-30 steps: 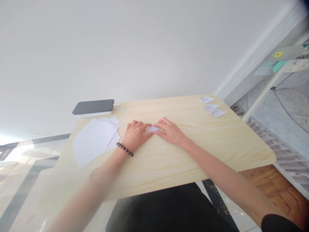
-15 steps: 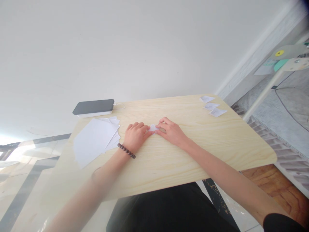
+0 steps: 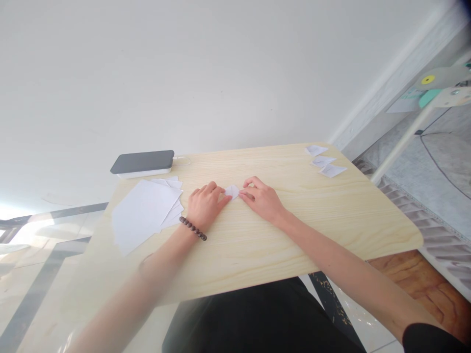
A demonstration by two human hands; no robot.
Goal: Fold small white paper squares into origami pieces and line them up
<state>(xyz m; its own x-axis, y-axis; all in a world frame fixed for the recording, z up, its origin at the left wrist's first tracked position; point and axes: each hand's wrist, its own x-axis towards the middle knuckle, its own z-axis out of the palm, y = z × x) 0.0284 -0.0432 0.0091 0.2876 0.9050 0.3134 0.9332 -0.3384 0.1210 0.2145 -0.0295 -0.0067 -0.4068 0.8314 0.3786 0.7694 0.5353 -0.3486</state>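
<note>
Pinching folded paper [image 3: 232, 191] between fingers [image 3: 224, 200]

Black clothing [image 3: 257, 318] is worn with a dark, round-beaded bracelet [image 3: 193, 228].

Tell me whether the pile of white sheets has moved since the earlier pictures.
No. Judged against the table, the white sheets lie in the same place, at its left end.

The left hand [image 3: 204, 206] and the right hand [image 3: 263, 199] hold a small folded paper [image 3: 232, 191] between them on the table [image 3: 342, 211]; a paper pile [image 3: 145, 211] lies to the left; three folded papers [image 3: 324, 161] sit near the far right corner.
</note>
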